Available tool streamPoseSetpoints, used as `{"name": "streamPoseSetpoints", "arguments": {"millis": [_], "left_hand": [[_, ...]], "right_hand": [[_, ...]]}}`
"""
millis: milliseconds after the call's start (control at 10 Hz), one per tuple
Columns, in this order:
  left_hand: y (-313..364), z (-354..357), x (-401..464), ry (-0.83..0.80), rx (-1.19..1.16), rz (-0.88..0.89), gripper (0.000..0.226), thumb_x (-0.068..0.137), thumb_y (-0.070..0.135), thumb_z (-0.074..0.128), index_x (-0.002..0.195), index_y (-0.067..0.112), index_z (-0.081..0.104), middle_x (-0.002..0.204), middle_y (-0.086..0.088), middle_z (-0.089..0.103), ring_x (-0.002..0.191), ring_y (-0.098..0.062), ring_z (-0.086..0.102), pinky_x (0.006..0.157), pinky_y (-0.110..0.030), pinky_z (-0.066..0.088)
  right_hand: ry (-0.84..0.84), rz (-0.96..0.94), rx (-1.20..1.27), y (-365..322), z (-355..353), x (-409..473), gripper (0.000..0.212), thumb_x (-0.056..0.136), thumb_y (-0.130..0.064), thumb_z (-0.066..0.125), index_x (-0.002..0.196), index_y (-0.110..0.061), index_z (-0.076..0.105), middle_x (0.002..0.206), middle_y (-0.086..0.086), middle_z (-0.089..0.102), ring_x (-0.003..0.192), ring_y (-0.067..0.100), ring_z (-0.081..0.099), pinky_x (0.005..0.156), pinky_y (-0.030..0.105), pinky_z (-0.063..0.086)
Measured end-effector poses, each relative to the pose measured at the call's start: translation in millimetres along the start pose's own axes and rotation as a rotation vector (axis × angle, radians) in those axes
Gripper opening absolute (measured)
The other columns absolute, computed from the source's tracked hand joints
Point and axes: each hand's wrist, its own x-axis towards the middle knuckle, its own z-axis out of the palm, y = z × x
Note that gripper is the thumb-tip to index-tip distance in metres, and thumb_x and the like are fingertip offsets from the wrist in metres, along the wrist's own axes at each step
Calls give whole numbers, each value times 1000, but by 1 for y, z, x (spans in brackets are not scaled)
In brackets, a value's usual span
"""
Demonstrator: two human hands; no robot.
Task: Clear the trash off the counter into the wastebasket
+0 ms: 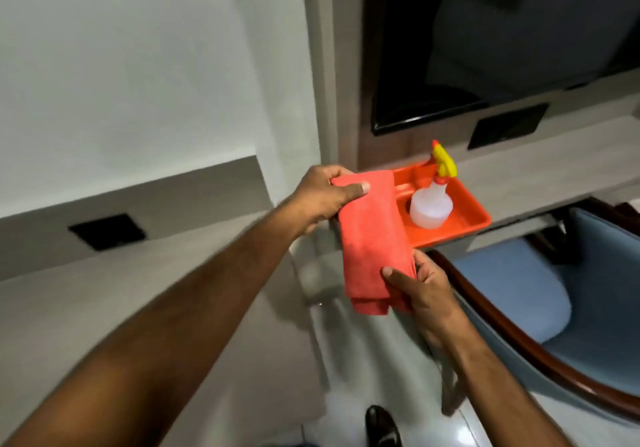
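Note:
A folded red cloth (372, 238) hangs between both hands in the middle of the view. My left hand (322, 197) grips its upper end with the thumb on top. My right hand (422, 290) pinches its lower end. Behind the cloth an orange tray (464, 224) rests on the light counter (540, 176), partly over its front edge. In the tray stands a white spray bottle (431, 207) with a yellow and red trigger head. No wastebasket or trash shows in this view.
A blue upholstered chair (561, 294) with a dark wooden frame stands under the counter at right. A dark screen (485, 37) hangs on the wall above. Black socket plates (107, 231) sit in the wall. A black shoe (382, 426) shows on the floor.

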Motion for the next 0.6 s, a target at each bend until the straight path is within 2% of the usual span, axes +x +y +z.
{"name": "streamPoseSetpoints", "arguments": {"millis": [100, 200, 300, 400, 500, 600], "left_hand": [[-21, 38, 85, 98, 68, -79, 15, 84, 19, 78, 96, 13, 72, 73, -3, 65, 46, -4, 57, 44, -13, 44], [-46, 65, 149, 123, 109, -192, 15, 84, 6, 74, 98, 12, 71, 89, -12, 69, 74, -17, 66, 63, -26, 59], [-71, 77, 180, 96, 292, -231, 38, 83, 6, 73, 121, 11, 69, 115, -15, 73, 103, -27, 72, 96, -39, 59], [-88, 75, 178, 63, 427, -193, 36, 86, 16, 73, 121, 8, 69, 118, -10, 74, 104, -22, 70, 92, -25, 55], [-92, 47, 151, 88, 566, -35, 17, 89, 19, 67, 97, 7, 74, 99, -13, 78, 85, -19, 70, 74, -23, 50], [-87, -1, 112, 248, 806, 119, 20, 92, 21, 58, 91, 6, 70, 94, -16, 74, 90, -35, 70, 79, -39, 57]], "right_hand": [[194, 26, -130, -9, -41, 71, 24, 84, 2, 72, 97, -18, 72, 91, 15, 74, 67, 20, 68, 61, 34, 55], [330, 87, -298, -7, -64, 136, 18, 84, 3, 72, 89, -14, 71, 95, 21, 74, 73, 26, 67, 74, 47, 57], [368, 129, -738, 2, -69, 186, 27, 84, -14, 74, 109, -7, 68, 105, 18, 71, 95, 36, 66, 85, 41, 54], [325, 32, -994, 1, -55, 208, 30, 98, -19, 55, 83, -1, 73, 76, 15, 76, 75, 28, 74, 61, 26, 52], [195, 252, -986, 2, -47, 217, 26, 93, -7, 59, 69, -15, 62, 41, -1, 62, 33, 5, 61, 30, 12, 44], [223, 349, -896, -9, -14, 199, 22, 91, -23, 58, 109, -11, 64, 95, 4, 69, 82, 20, 73, 65, 24, 61]]}}
